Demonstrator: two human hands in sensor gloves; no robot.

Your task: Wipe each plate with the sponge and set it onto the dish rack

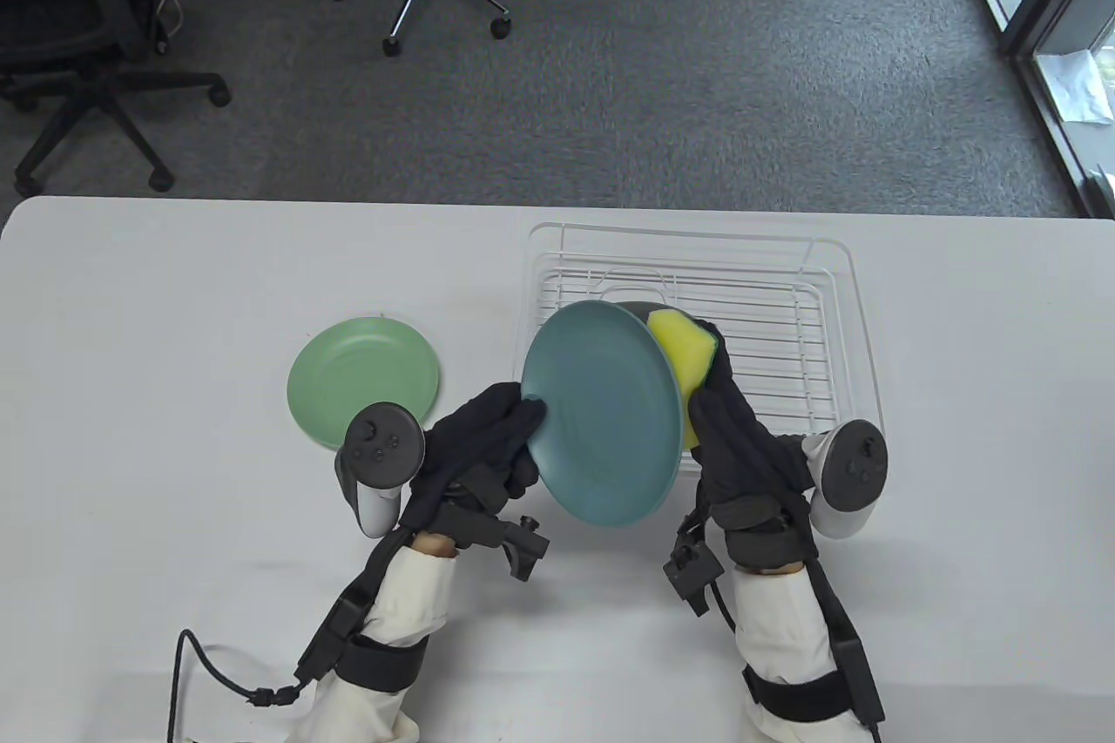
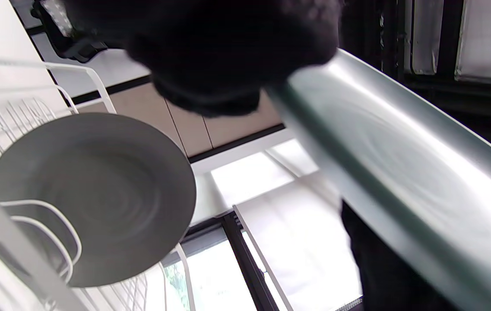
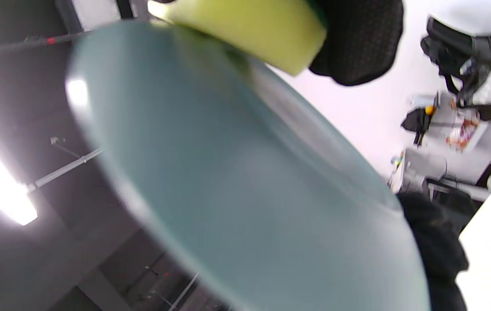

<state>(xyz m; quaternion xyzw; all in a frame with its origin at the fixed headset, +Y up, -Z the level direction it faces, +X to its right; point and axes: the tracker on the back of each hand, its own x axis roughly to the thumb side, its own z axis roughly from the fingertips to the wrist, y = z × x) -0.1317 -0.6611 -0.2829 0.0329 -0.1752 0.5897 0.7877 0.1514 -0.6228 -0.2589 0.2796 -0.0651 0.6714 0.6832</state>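
My left hand (image 1: 514, 421) grips the left rim of a teal plate (image 1: 601, 416), held tilted on edge above the table in front of the rack. My right hand (image 1: 727, 421) holds a yellow sponge (image 1: 684, 347) against the plate's back face. In the right wrist view the sponge (image 3: 245, 30) lies on the teal plate (image 3: 245, 194). A dark grey plate (image 2: 94, 194) stands upright in the white wire dish rack (image 1: 784, 316); in the table view only its top edge shows behind the teal plate. A light green plate (image 1: 361, 377) lies flat on the table, left of my left hand.
The white table (image 1: 174, 299) carries the rack at centre right. A black cable (image 1: 187, 673) trails from my left sleeve near the front edge. Office chairs stand on the grey carpet beyond the table's far edge.
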